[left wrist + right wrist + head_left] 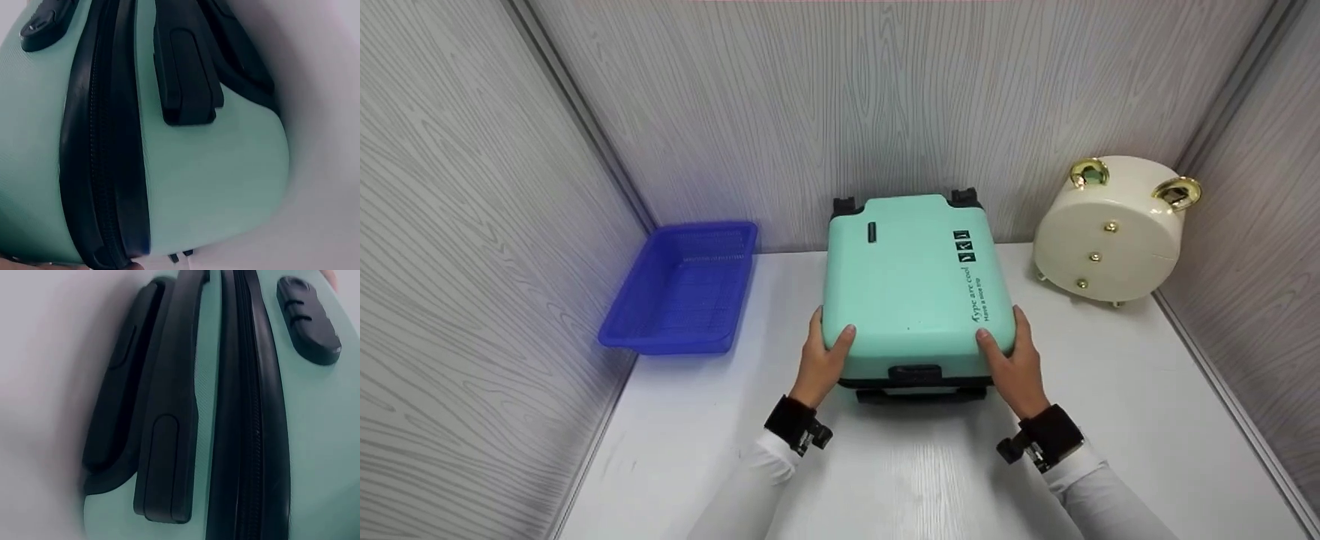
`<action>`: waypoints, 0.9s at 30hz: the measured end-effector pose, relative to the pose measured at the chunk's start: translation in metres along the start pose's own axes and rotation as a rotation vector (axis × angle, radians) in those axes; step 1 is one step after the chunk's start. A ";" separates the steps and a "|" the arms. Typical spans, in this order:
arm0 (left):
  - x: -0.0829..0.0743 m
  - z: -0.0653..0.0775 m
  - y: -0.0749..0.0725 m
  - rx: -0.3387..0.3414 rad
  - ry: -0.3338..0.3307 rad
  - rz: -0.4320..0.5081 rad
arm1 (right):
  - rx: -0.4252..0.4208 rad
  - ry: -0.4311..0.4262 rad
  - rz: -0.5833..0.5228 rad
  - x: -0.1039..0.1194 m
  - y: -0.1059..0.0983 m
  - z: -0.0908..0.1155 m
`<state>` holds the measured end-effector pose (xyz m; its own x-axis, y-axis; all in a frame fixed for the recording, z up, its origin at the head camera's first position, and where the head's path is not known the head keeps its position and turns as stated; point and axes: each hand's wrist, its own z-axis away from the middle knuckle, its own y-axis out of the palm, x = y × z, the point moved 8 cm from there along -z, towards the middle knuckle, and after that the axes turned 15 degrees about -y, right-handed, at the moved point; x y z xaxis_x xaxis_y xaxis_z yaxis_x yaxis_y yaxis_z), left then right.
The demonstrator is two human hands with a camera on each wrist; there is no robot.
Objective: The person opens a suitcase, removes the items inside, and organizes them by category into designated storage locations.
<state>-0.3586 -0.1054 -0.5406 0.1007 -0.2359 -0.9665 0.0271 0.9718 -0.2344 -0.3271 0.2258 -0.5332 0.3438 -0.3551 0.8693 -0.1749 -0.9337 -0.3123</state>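
Note:
A mint-green suitcase lies flat on the white table, its black wheels towards the back wall. My left hand grips its near left corner, thumb on the upper face and fingers along the side. At the near right corner my right hand holds it the same way. The left wrist view shows the closed black zipper and the carry handle along the near end. A black combination lock appears in the right wrist view. Most fingers are hidden by the case.
On the left stands a blue plastic basket against the side wall. A round cream case with gold ears and studs stands at the back right. Wood-grain panels enclose the table at the back and both sides.

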 end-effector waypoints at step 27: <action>-0.008 0.101 0.137 -0.342 0.896 -1.332 | 0.011 0.469 -0.184 -0.077 -0.024 0.016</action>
<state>-0.2549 0.0288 -0.5547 -0.3891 -0.8984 0.2036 -0.6028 0.0812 -0.7937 -0.3348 0.2749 -0.5983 -0.0836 -0.1281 0.9882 -0.1399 -0.9804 -0.1390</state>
